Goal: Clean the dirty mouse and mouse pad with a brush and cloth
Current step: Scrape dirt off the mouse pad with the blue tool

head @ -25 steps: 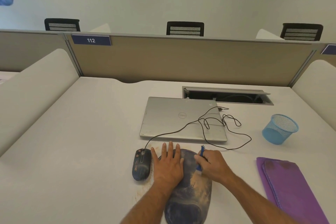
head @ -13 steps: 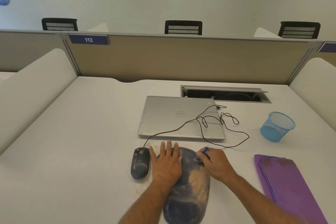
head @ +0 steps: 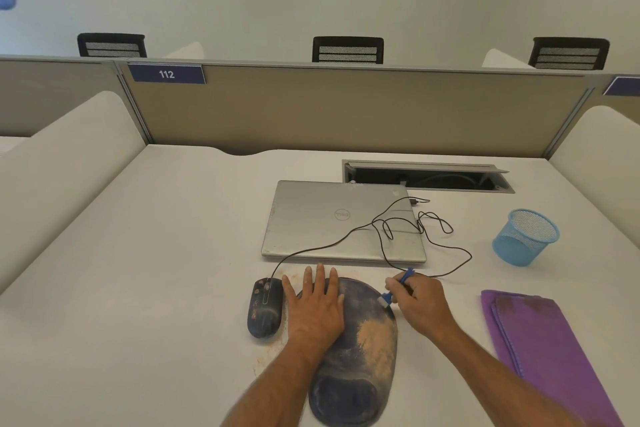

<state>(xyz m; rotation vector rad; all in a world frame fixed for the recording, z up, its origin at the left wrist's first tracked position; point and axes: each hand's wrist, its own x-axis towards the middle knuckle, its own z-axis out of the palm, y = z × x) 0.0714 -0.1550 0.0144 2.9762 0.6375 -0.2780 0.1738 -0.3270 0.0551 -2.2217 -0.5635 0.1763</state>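
The white tabletop (head: pixel 145 270) carries everything, with a closed silver Dell laptop (head: pixel 332 218) lying toward its far side. To the right lies a folded purple cloth (head: pixel 540 347), untouched and well apart from both hands, and beyond it stands a blue mesh pen cup (head: pixel 524 236).

The dark blue mouse pad (head: pixel 360 357) lies directly in front of the person, its long axis running away from them toward the laptop, the wrist-rest bulge at the near end. A patch of tan dust shows on its middle and right part. The left hand (head: pixel 317 308) lies flat on the pad's far-left part, fingers straight and spread, apparently pinning it down. The right hand (head: pixel 420 305) sits at the pad's far-right edge, fingers curled round a small blue brush (head: pixel 394 289), whose pale bristle end points down and left onto the pad's edge.

The wired mouse (head: pixel 265 310), also smeared with dirt, rests on the tabletop just left of the pad beside the left hand; its black cable (head: pixel 381 229) loops over the laptop lid.

The dust patch lies nearer the person than the bristles and a little left of them, so the next stroke likely has to draw the brush along the pad's long axis toward the body. The right hand is the nearer one for that.
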